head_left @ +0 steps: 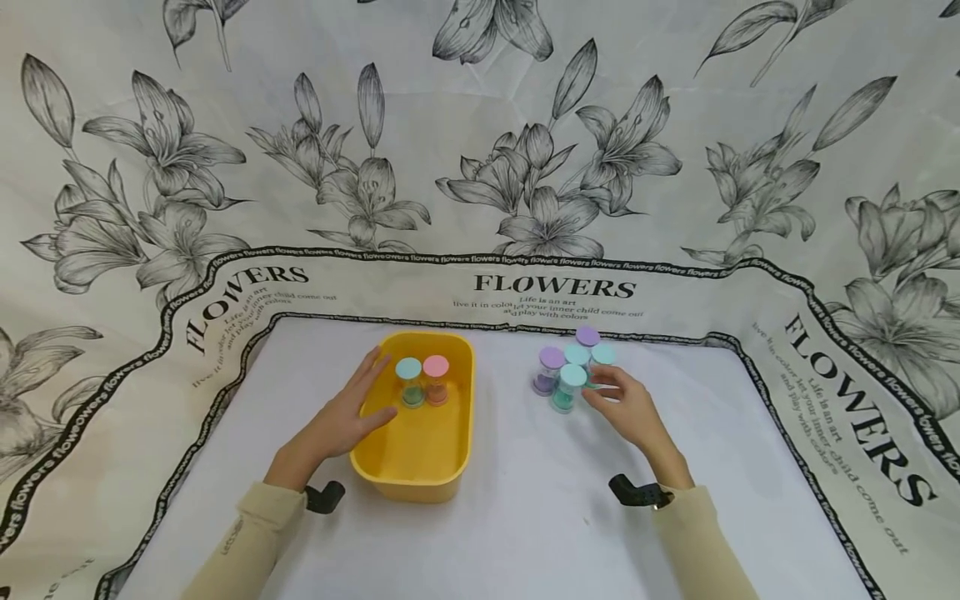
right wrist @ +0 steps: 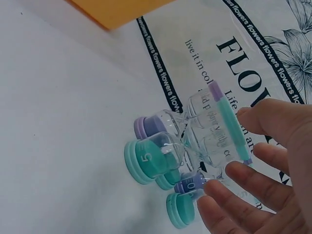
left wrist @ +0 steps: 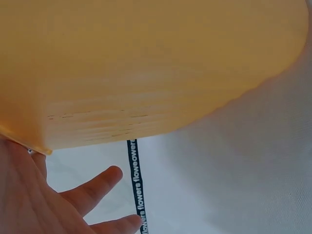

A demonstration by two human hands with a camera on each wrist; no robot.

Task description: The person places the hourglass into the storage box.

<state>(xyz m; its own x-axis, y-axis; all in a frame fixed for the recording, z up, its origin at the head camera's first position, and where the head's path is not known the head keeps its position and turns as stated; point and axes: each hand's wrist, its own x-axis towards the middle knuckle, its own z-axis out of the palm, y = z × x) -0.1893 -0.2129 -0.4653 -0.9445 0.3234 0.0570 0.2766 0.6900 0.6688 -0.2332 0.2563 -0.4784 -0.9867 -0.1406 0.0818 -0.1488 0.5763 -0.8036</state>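
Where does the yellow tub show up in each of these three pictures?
Head: yellow tub sits left of centre, left hand on its rim.
Left wrist: its wall fills the upper frame.
Right wrist: only a corner at top.
Shared landmark: the black lettered border on the cloth.

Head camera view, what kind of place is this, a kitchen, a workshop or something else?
Probably a staged tabletop set rather than a lived-in room: a flower-printed cloth covers the table and rises behind it as a backdrop, with only a yellow tub and small sand timers laid out.
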